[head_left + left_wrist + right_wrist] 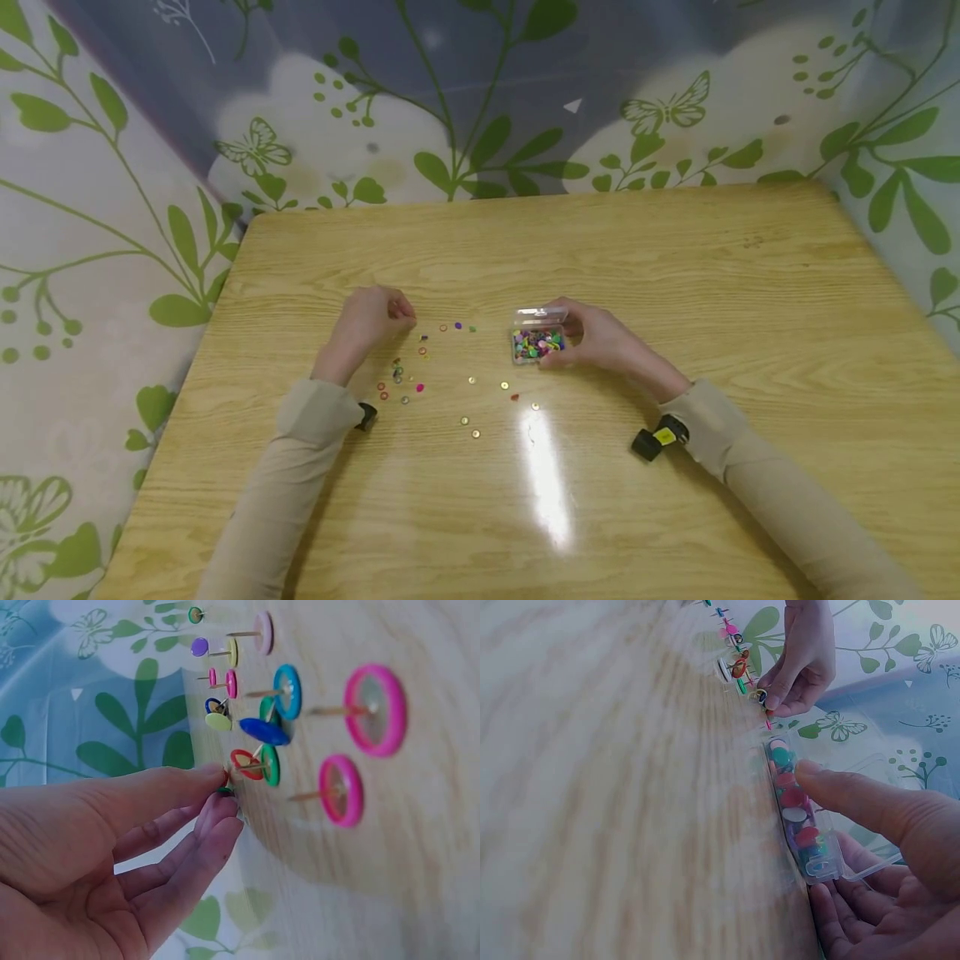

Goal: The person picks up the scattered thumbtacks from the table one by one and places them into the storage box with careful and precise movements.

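Note:
Colourful flat-headed thumbtacks fill a small clear plastic box [514,354] on the table, its hinged lid [540,316] raised. My right hand [600,337] holds this box from the right, thumb at the near side and fingers behind. To the left, my left hand [363,321] is low over the tabletop, thumb and fingertips together. In the left wrist view they pinch a thumbtack [224,790] with a green edge; most of it is hidden. Beside those fingertips lie loose thumbtacks, among them a blue one [264,731] and a pink-rimmed one [341,790], many with pins pointing up.
More thumbtacks, including a bright pink one [420,387] and a red one [514,397], are scattered between and in front of the hands. The wooden table [675,250] meets a leaf-patterned wall covering [510,100] at its back and sides.

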Action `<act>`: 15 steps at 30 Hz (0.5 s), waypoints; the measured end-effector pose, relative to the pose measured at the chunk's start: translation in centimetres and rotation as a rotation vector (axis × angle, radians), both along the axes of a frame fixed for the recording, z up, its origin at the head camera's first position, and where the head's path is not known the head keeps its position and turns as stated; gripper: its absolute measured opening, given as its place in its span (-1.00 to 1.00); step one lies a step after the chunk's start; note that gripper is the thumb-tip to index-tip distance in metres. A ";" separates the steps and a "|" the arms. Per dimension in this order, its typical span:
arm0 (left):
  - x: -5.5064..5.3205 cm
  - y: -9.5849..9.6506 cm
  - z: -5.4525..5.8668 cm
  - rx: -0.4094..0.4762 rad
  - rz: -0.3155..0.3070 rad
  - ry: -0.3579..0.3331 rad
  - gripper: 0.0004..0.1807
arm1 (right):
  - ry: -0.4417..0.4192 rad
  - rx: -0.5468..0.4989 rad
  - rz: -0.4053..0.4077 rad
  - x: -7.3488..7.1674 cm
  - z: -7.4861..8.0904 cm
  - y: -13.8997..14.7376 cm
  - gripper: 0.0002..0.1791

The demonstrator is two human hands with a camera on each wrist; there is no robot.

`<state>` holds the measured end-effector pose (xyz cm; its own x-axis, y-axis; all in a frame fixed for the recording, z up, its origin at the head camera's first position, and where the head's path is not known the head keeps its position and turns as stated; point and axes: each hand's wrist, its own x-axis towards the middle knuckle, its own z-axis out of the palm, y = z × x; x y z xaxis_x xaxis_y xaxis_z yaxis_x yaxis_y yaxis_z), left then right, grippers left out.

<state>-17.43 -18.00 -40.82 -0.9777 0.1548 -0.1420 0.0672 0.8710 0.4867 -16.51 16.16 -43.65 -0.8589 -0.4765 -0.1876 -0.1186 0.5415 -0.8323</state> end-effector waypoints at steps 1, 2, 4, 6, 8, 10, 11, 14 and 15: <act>0.0 0.0 0.0 0.003 -0.002 0.008 -0.92 | 0.001 0.000 0.001 0.0 0.0 0.0 -0.19; 0.0 0.0 -0.1 0.005 -0.009 0.022 -0.92 | 0.000 -0.001 0.001 0.0 0.0 0.0 -0.18; 0.1 0.0 -0.1 0.007 -0.016 0.041 -0.93 | 0.000 0.000 0.000 0.0 0.0 0.0 -0.18; 0.1 0.0 -0.2 0.005 -0.022 0.056 -0.93 | 0.000 0.001 -0.001 0.0 -0.1 0.1 -0.18; 0.1 0.1 -0.3 0.002 -0.024 0.064 -0.94 | -0.002 0.000 -0.002 0.0 -0.1 0.1 -0.17; 0.3 0.4 -0.3 0.010 -0.018 0.065 -0.94 | -0.004 -0.002 -0.002 -0.1 -0.2 0.1 -0.17; 0.4 0.6 -0.2 0.015 -0.019 0.068 -0.95 | -0.006 -0.004 -0.003 -0.1 -0.2 0.1 -0.17; 1.1 1.8 0.3 0.052 -0.045 0.084 -0.95 | -0.007 -0.005 -0.001 -0.1 -0.3 0.1 -0.17; 1.3 2.3 0.5 0.067 -0.066 0.096 -0.95 | -0.004 -0.002 -0.002 -0.1 -0.3 0.1 -0.18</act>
<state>-16.09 -15.70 -40.31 -0.9737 0.2249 -0.0355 0.1721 0.8291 0.5320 -16.61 16.29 -43.92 -0.8592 -0.4748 -0.1905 -0.1136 0.5402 -0.8338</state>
